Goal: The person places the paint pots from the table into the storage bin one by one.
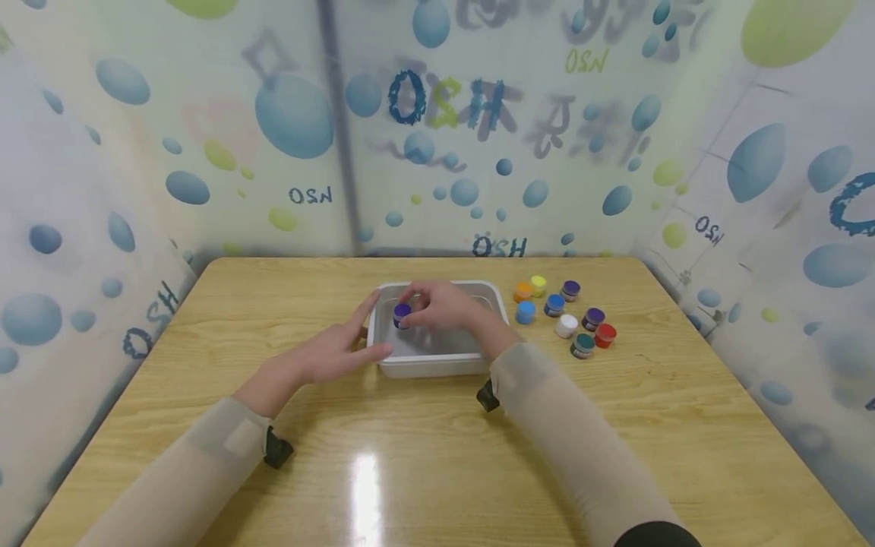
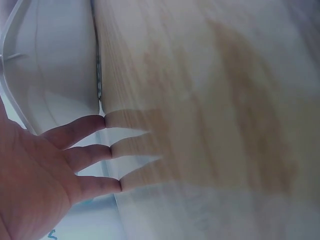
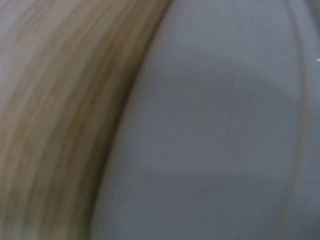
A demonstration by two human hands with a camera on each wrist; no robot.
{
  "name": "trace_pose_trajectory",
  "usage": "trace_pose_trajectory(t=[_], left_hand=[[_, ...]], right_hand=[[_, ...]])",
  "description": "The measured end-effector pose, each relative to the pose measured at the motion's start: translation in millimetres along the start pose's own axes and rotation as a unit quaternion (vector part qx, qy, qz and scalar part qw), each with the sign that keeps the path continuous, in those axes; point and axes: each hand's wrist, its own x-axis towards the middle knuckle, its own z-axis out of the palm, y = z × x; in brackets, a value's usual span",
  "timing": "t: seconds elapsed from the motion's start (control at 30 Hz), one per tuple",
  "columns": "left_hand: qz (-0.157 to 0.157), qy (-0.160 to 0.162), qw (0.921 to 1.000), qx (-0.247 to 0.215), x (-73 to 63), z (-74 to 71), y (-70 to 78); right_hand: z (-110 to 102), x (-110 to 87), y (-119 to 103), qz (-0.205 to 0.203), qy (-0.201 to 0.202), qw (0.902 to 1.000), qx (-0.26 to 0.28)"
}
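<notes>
A small paint jar [image 1: 402, 316] with a purple lid is inside the white tray [image 1: 437, 368], near its left end. The fingers and thumb of my right hand [image 1: 443, 305] pinch it from the right, reaching in over the front rim. My left hand [image 1: 342, 351] spreads along the tray's left end, thumb at the near corner. In the left wrist view, that hand's fingertips [image 2: 111, 151] touch the table beside the tray wall [image 2: 65, 65]. The right wrist view holds only the tray's side [image 3: 200, 130] and some tabletop; the right hand is out of that frame.
Right of the tray stand several more paint jars, among them a yellow one [image 1: 538, 286], a white one [image 1: 567, 327], a red one [image 1: 604, 335] and a dark green one [image 1: 583, 346]. The wooden table [image 1: 424, 463] meets patterned walls at its back and sides.
</notes>
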Motion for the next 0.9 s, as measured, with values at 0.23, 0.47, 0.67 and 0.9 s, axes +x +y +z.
trace_pose_trajectory(t=[0.23, 0.47, 0.67, 0.9], left_hand=[[-0.005, 0.002, 1.0, 0.005, -1.1, -0.5, 2.3], [-0.003, 0.005, 0.9999, 0.009, -1.6, -0.7, 2.0], [-0.006, 0.003, 0.9999, 0.009, -0.6, -0.4, 1.2], [-0.008, -0.001, 0.9999, 0.011, 1.8, 1.0, 1.0]], right_hand=[[10.1, 2.7, 5.6, 0.012, -0.01, 0.9999, -0.001], [14.7, 4.6, 5.6, 0.019, -0.015, 0.9997, -0.007], [15.4, 4.2, 5.9, 0.009, -0.018, 0.9998, -0.004], [15.0, 3.5, 8.5, 0.011, -0.027, 0.9996, -0.002]])
